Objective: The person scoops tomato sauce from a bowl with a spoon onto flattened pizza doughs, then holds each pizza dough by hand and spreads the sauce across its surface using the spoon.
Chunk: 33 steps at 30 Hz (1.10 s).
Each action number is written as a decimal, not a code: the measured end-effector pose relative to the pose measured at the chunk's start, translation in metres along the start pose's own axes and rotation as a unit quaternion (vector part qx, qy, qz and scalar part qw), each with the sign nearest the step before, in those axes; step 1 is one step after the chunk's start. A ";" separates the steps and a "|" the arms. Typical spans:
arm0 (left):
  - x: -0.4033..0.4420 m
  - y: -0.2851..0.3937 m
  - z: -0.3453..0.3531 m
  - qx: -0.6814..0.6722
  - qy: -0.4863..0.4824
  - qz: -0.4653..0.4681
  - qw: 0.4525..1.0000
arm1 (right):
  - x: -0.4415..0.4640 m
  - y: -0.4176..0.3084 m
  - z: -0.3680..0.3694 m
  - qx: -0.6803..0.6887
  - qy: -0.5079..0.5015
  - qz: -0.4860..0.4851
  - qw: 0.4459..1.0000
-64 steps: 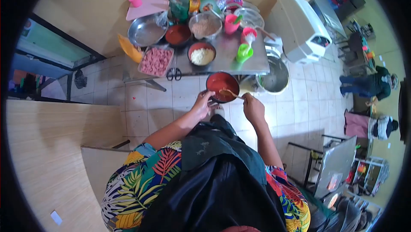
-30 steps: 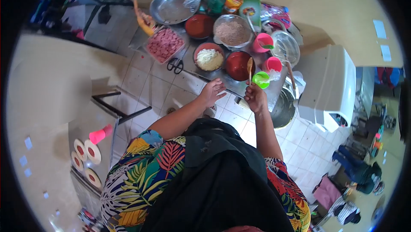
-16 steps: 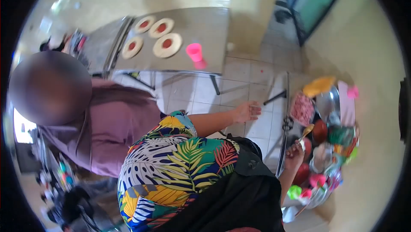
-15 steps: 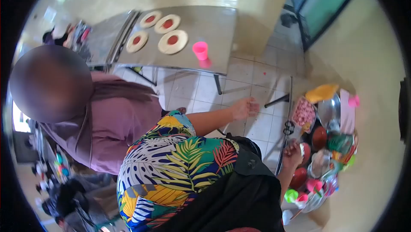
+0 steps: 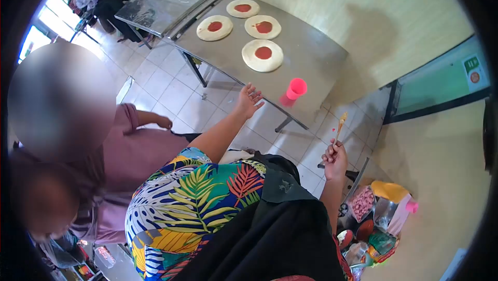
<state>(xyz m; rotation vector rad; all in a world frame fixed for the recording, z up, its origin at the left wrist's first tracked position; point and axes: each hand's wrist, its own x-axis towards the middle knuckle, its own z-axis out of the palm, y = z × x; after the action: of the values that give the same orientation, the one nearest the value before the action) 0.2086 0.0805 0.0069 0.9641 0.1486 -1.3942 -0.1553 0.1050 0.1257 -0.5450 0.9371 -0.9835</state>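
Observation:
My right hand (image 5: 334, 157) is closed around the pale handle of a slim spoon-like utensil (image 5: 341, 124), held upright with its yellowish head on top. What coats that head is too small to make out. My left hand (image 5: 249, 102) is open, fingers spread, by the front edge of the metal table (image 5: 316, 55). On this table lie several flat dough rounds (image 5: 252, 62), each with a red sauce patch (image 5: 263, 53) near the middle. A pink plastic cup (image 5: 296, 90) stands near the table's right end.
At the lower right are a tray of chopped pink pieces (image 5: 361, 203), a yellow packet (image 5: 390, 191), bowls and a pink cup (image 5: 411, 207). A person in a mauve top (image 5: 150, 161) stands close on my left. Others are at the far table (image 5: 171, 1).
My right hand has risen from among the bowls and now shows the utensil. My left hand has moved toward the table with the dough rounds, and the view has turned.

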 end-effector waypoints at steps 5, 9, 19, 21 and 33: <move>0.052 0.041 -0.026 0.024 0.073 0.013 0.997 | 0.038 0.004 0.045 0.011 0.012 -0.020 1.000; 0.105 0.061 -0.033 0.035 0.111 0.021 0.993 | 0.058 -0.008 0.063 -0.016 0.022 -0.005 1.000; 0.183 0.085 0.012 -0.029 0.185 0.055 0.981 | 0.149 -0.054 0.081 -0.069 0.025 -0.013 0.997; 0.187 0.090 0.020 0.010 0.228 0.012 0.974 | 0.172 -0.057 0.090 -0.070 0.036 -0.005 0.997; 0.217 0.102 0.008 -0.105 0.014 -0.089 0.990 | 0.235 -0.050 0.188 -0.122 0.063 -0.035 0.990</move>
<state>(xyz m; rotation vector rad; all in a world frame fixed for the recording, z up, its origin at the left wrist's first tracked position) 0.3438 -0.1014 -0.0719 0.8104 0.4039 -1.4948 0.0374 -0.1285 0.1625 -0.7317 1.1670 -0.9811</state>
